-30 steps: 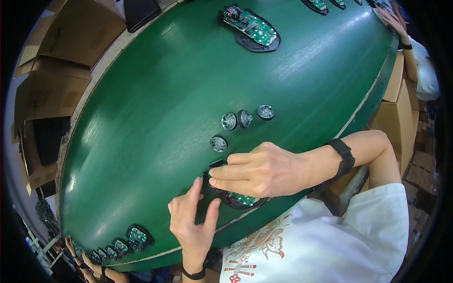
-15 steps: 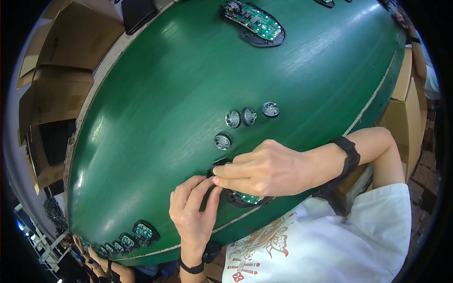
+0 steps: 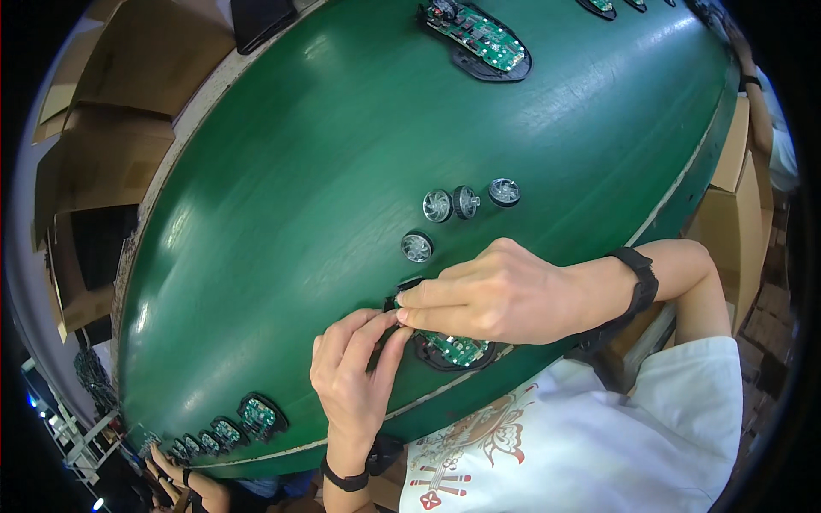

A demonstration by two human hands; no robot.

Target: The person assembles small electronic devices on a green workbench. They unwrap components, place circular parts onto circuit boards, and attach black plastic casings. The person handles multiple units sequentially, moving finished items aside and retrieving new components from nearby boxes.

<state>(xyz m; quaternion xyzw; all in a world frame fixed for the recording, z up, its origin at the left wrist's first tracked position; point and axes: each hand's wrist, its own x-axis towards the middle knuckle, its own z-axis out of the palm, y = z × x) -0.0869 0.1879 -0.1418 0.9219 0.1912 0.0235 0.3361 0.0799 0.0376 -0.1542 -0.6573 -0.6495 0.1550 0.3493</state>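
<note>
A black computer mouse base (image 3: pixel 424 357) with a green circuit board (image 3: pixel 462 349) lies at the near edge of the green belt. My right hand (image 3: pixel 505 295) reaches over it from the right, its fingertips pinched together at the base's front end. Against those fingertips press the thumb and fingers of my left hand (image 3: pixel 355 368), also closed. Whatever small part sits between them is hidden by the fingers. Just beyond my right hand, several small scroll wheels with black rims and clear spokes lie loose, the nearest being one scroll wheel (image 3: pixel 416 247).
Another mouse base (image 3: pixel 492 75) with its board lies at the far side of the green belt (image 3: pixel 282 214). Several more boards (image 3: pixel 262 415) line the lower left, near another person's hands (image 3: pixel 167 466). Cardboard boxes (image 3: pixel 120 162) stand along the left; another box (image 3: pixel 727 222) stands right.
The whole view has shifted slightly, so the wheels and the far mouse base appear further right. Both hands stay pinched at the same mouse base, with little finger movement.
</note>
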